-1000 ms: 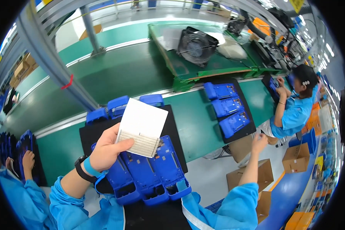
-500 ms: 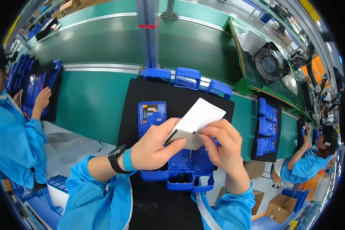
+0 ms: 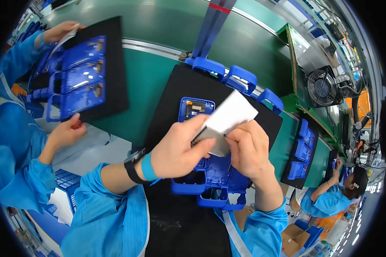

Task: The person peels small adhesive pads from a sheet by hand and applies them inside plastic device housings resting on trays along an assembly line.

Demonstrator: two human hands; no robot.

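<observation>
My left hand [image 3: 176, 150] grips a thin grey rectangular part [image 3: 221, 147] by its left edge, its thumb across the front. A white sheet [image 3: 235, 110] stands up from that part. At the part's right edge, my right hand [image 3: 252, 150] pinches a tiny dark bit, too small to name. Beneath my hands, blue plastic housings [image 3: 221, 173] lie on a black mat [image 3: 165, 111], partly hidden by my hands. Just behind my left hand, another blue housing [image 3: 211, 104] shows circuitry inside. Several blue frames [image 3: 241, 79] stand along the mat's far edge.
At left, a co-worker's hands [image 3: 66, 136] hold a tilted black board [image 3: 116, 68] carrying blue housings. A blue post [image 3: 210, 32] rises beyond my mat. A fan [image 3: 321, 88] stands at back right. Further right are more housings [image 3: 304, 147] and another person [image 3: 336, 192].
The view has turned, shifting the scene. The co-worker at left now has the board with housings raised and tilted. My hands keep the grey part and white sheet in nearly the same grip.
</observation>
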